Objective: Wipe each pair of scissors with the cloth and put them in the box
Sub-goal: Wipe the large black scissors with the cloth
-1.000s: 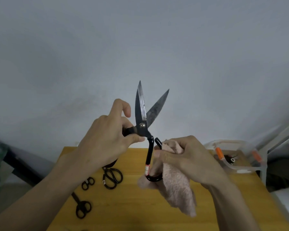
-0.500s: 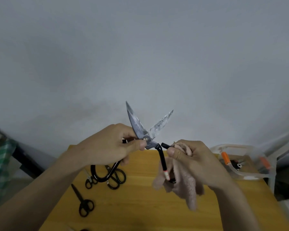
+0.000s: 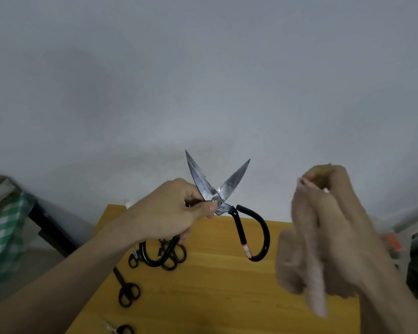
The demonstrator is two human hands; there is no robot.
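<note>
A pale grey wall (image 3: pixel 203 80) fills the upper part of the view. Below it lies a yellow wooden worktop (image 3: pixel 215 285). At the far left sits a green-and-white checked fabric (image 3: pixel 3 237).

The right hand (image 3: pixel 343 227) is raised above the right side of the worktop, blurred, its fingers (image 3: pixel 323 174) curled round the top of a pinkish cloth (image 3: pixel 307 268) that hangs down from it. The cloth is apart from the big scissors.

The left hand (image 3: pixel 171 210) grips the big scissors (image 3: pixel 217 201) near the pivot, thumb pressed just beside the rivet and the other fingers wrapped round one black handle. The blades are spread apart and point up in front of the wall; the free handle loop curves down over the worktop, with a small red-and-white label near its lower end.

On the worktop under the left hand lie several smaller black-handled scissors: a cluster (image 3: pixel 171 256) partly hidden by the held handle, one pair (image 3: pixel 127 291) nearer, and another (image 3: pixel 121 330) at the bottom edge.

An orange piece (image 3: pixel 392 242), blurred, shows at the right edge behind the right hand.
</note>
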